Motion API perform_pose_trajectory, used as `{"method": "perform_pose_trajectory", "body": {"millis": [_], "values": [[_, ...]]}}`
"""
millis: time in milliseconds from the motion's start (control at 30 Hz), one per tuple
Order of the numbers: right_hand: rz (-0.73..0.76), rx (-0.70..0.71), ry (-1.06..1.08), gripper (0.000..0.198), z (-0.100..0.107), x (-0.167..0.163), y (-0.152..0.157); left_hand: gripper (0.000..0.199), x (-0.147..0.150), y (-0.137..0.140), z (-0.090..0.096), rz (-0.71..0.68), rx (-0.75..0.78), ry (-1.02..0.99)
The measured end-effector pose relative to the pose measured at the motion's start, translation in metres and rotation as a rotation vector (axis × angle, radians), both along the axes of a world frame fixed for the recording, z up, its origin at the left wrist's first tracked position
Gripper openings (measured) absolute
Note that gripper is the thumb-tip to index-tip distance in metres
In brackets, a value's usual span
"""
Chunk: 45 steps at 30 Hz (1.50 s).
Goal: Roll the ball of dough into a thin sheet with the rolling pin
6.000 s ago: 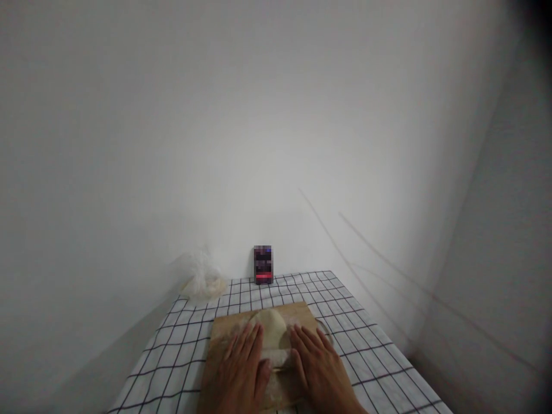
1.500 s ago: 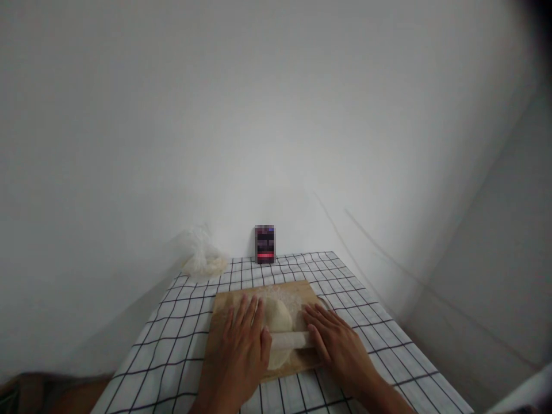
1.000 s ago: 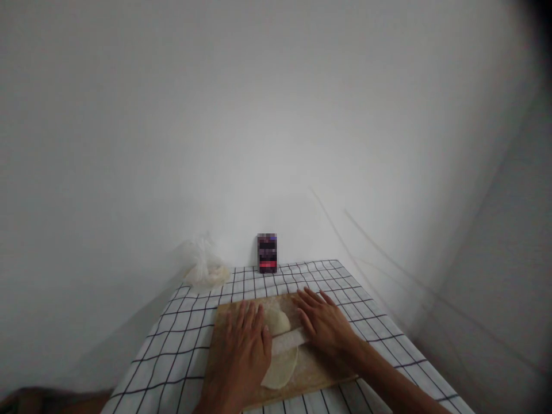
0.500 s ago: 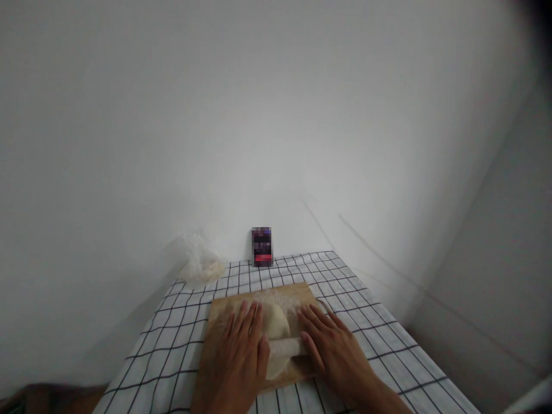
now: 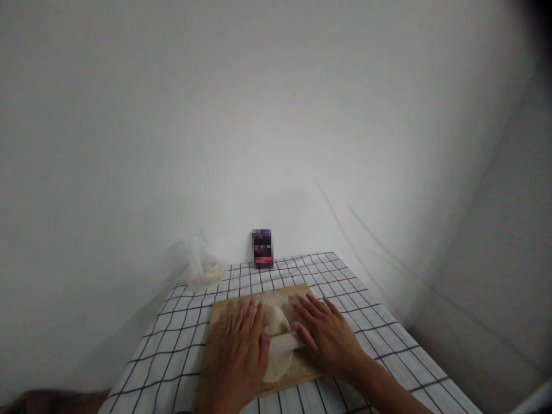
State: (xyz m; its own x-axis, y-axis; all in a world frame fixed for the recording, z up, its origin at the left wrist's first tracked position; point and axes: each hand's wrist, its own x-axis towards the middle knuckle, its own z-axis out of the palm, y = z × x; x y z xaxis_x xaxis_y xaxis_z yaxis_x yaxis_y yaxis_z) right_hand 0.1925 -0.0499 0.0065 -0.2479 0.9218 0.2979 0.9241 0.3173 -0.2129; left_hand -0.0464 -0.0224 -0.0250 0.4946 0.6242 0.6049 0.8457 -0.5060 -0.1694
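A pale rolling pin (image 5: 282,344) lies across a flat round of dough (image 5: 276,368) on a wooden board (image 5: 207,359). My left hand (image 5: 245,356) rests flat over the pin's left end, fingers stretched forward. Over the right end lies my right hand (image 5: 328,335), palm down with its fingers extended and a little apart. Both palms hide the ends of the pin, and my left hand covers the dough's left side. Flour dusts the far part of the board.
A white cloth with a dark grid (image 5: 172,345) covers the table. At its back left sits a clear plastic bag (image 5: 200,267) with something pale inside. A dark, blurred-out upright object (image 5: 263,249) leans by the wall. Thin cord-like lines run at the right.
The rolling pin has shifted slightly away from me, baring more of the dough's near side. My right hand has moved a little forward and its forearm shows more.
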Motion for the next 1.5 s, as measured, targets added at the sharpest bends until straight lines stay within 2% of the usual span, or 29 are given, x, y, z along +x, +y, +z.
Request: {"method": "perform_pose_trajectory", "body": {"millis": [133, 233, 367, 567, 667, 767, 833, 900, 967, 1067, 1167, 1267, 1367, 1500], "values": [[0.041, 0.008, -0.011, 0.047, 0.014, -0.001, 0.031, 0.044, 0.001, 0.024, -0.004, 0.010, -0.075, -0.019], [0.086, 0.003, -0.006, 0.042, 0.013, 0.001, 0.038, 0.043, 0.002, 0.028, -0.006, 0.004, -0.104, -0.019], [0.050, -0.004, -0.001, 0.043, 0.002, 0.004, 0.025, 0.046, 0.007, 0.020, -0.003, 0.045, -0.041, -0.060], [-0.041, -0.004, -0.029, 0.049, -0.009, 0.000, -0.012, 0.049, 0.007, 0.005, 0.008, -0.026, -0.035, -0.024], [-0.085, 0.006, -0.021, 0.054, -0.025, -0.004, -0.030, 0.051, 0.004, -0.008, 0.008, -0.049, -0.028, -0.024], [-0.114, 0.058, -0.014, 0.057, -0.053, -0.004, -0.047, 0.059, -0.002, -0.026, 0.005, -0.072, 0.009, -0.031], [-0.111, 0.101, -0.009, 0.058, -0.070, -0.001, -0.053, 0.066, -0.007, -0.038, 0.003, -0.106, 0.036, -0.023], [-0.077, 0.134, -0.003, 0.059, -0.077, 0.003, -0.054, 0.069, -0.011, -0.046, 0.003, -0.133, 0.042, -0.027], [-0.024, 0.137, -0.002, 0.059, -0.070, 0.006, -0.049, 0.068, -0.012, -0.048, 0.003, -0.147, 0.032, -0.033], [0.015, 0.099, -0.018, 0.056, -0.042, 0.007, -0.031, 0.061, -0.009, -0.040, 0.004, -0.128, 0.020, -0.022], [0.014, 0.068, -0.023, 0.046, -0.011, 0.002, -0.002, 0.052, -0.003, -0.020, 0.001, -0.048, 0.016, -0.023], [0.069, 0.047, -0.022, 0.043, 0.011, -0.006, 0.028, 0.044, 0.000, 0.003, -0.001, -0.009, -0.008, -0.021], [0.091, 0.017, -0.029, 0.045, 0.021, -0.009, 0.046, 0.041, 0.001, 0.016, -0.002, 0.004, -0.017, -0.004], [0.046, 0.018, -0.030, 0.045, 0.011, -0.006, 0.040, 0.044, 0.004, 0.016, -0.001, 0.026, 0.026, -0.027]]}}
